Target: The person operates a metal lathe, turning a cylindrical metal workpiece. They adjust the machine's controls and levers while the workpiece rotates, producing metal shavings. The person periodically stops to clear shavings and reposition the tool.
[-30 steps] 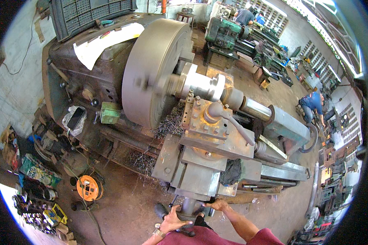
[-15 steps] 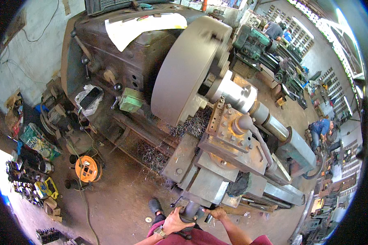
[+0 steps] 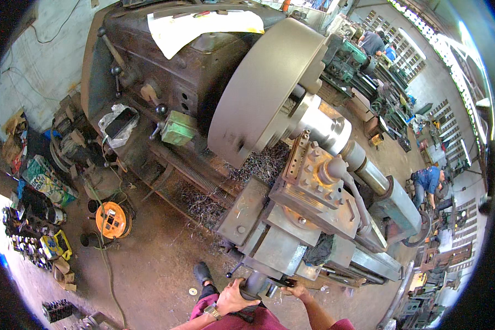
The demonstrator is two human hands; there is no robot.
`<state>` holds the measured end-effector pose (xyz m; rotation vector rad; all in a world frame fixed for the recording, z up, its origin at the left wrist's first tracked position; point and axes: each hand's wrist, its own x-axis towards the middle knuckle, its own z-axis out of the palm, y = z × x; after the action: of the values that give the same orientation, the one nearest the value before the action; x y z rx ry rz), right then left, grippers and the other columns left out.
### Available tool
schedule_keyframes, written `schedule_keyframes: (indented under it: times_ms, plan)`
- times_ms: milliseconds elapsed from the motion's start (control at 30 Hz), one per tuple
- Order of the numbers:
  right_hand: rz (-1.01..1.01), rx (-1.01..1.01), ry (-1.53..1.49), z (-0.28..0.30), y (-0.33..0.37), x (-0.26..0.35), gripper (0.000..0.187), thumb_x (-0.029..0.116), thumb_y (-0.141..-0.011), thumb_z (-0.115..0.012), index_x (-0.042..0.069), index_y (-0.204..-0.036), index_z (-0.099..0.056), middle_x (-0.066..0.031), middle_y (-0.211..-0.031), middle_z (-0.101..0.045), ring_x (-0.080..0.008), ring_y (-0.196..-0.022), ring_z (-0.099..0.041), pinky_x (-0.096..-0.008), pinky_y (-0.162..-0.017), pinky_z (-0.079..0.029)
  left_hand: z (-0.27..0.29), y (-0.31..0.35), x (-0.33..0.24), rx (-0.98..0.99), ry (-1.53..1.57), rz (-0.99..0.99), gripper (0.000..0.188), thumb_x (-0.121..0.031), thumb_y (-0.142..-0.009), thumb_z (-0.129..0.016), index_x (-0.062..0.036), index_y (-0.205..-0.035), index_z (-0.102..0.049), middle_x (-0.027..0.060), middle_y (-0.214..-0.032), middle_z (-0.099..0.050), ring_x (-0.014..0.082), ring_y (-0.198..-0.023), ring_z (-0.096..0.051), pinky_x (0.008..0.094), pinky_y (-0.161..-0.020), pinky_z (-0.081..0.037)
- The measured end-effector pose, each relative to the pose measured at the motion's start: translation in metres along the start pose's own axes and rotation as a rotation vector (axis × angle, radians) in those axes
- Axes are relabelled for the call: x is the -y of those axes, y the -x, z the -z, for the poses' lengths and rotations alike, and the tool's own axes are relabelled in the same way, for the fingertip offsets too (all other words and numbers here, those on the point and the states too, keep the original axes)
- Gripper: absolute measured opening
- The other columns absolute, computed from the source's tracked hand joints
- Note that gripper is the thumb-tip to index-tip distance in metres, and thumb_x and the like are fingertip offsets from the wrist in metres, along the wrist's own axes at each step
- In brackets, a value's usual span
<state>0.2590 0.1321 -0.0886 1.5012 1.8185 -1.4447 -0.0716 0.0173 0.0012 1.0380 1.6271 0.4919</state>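
Note:
A big metal lathe fills the middle, with a wide round chuck [image 3: 264, 82] holding a shiny metal cylinder [image 3: 325, 127]. Beside the cylinder sits a square tool post [image 3: 313, 179] with several bolts and a ball-ended clamp lever [image 3: 335, 168]. At the lower edge my left hand [image 3: 235, 298], with a wristwatch, curls round the grey cylindrical hub [image 3: 255, 284] at the front of the cross slide [image 3: 273, 256]. My right hand [image 3: 299, 291] is closed at a small dark handle [image 3: 286, 282] just right of that hub; its fingertips are partly hidden.
Metal shavings [image 3: 203, 201] lie under the chuck and along the lead screw. An orange cable reel [image 3: 114, 220] stands on the floor at left, its cord trailing forward. A tailstock [image 3: 396, 212] supports the work's right end. A person in blue [image 3: 428, 180] bends over at far right.
The chuck's face and jaws show at a different angle, so it has turned. My right hand has shifted slightly right and closed at the dark handle. The whole view has tilted a little.

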Motion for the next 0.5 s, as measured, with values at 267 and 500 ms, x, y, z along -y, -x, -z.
schedule_keyframes:
  times_ms: [267, 500]
  plan:
    - [-0.137, -0.026, 0.102, -0.015, -0.019, -0.001, 0.088, 0.08, -0.076, -0.055, 0.012, -0.133, -0.059, -0.0207, -0.129, -0.061, -0.0366, -0.12, -0.057, -0.042, -0.101, -0.045, -0.002, -0.001, 0.003, 0.0, -0.063, 0.003, 0.108, -0.069, -0.06, -0.081, 0.0019, -0.134, -0.047, 0.0259, -0.12, -0.061, 0.0394, -0.115, -0.06, 0.0445, -0.098, -0.05]
    - [-0.181, 0.044, 0.152, -0.003, -0.017, 0.026, 0.098, 0.084, -0.072, -0.053, 0.011, -0.137, -0.056, -0.0193, -0.137, -0.057, -0.0371, -0.127, -0.053, -0.0436, -0.104, -0.043, -0.006, -0.003, 0.005, -0.008, -0.033, -0.008, 0.107, -0.067, -0.059, -0.082, 0.0011, -0.134, -0.047, 0.0281, -0.12, -0.061, 0.0398, -0.116, -0.059, 0.0441, -0.099, -0.049]
